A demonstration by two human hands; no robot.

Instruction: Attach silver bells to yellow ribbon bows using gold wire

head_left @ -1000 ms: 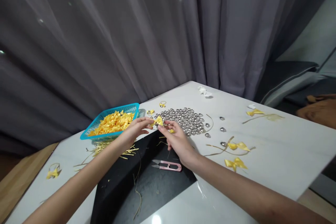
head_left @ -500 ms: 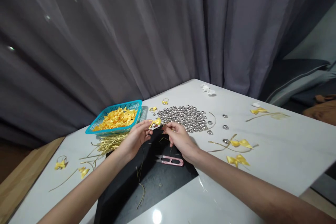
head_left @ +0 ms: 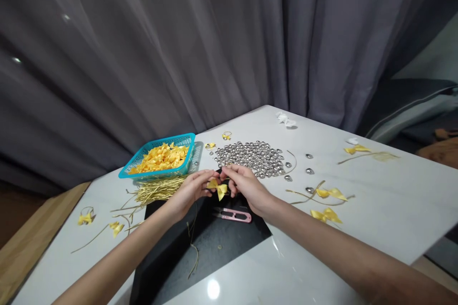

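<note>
My left hand (head_left: pixel 195 188) and my right hand (head_left: pixel 246 188) meet above the black mat (head_left: pixel 171 248), fingertips close together. Between them hangs a yellow ribbon bow (head_left: pixel 218 188), its loops facing me. The left fingers pinch the bow at its left side. My right thumb and fingers are closed near its top right, probably on a thin cord, too small to make out. Beneath the right hand lie pink thread snips (head_left: pixel 232 215) on the mat. Just behind the hands spreads a pile of silver heart-shaped beads (head_left: pixel 254 157).
A blue basket (head_left: pixel 191 145) of yellow bows stands at the back left, with a bundle of gold cords (head_left: pixel 157 189) before it. Finished-looking bow pieces (head_left: pixel 85 219) lie at left, more bows (head_left: pixel 326 215) at right. White crumpled scraps (head_left: pixel 285 120) sit near the back edge.
The bow has turned and dropped slightly, so its loops now hang down toward me. My hands have come closer together. The view has shifted a little.
</note>
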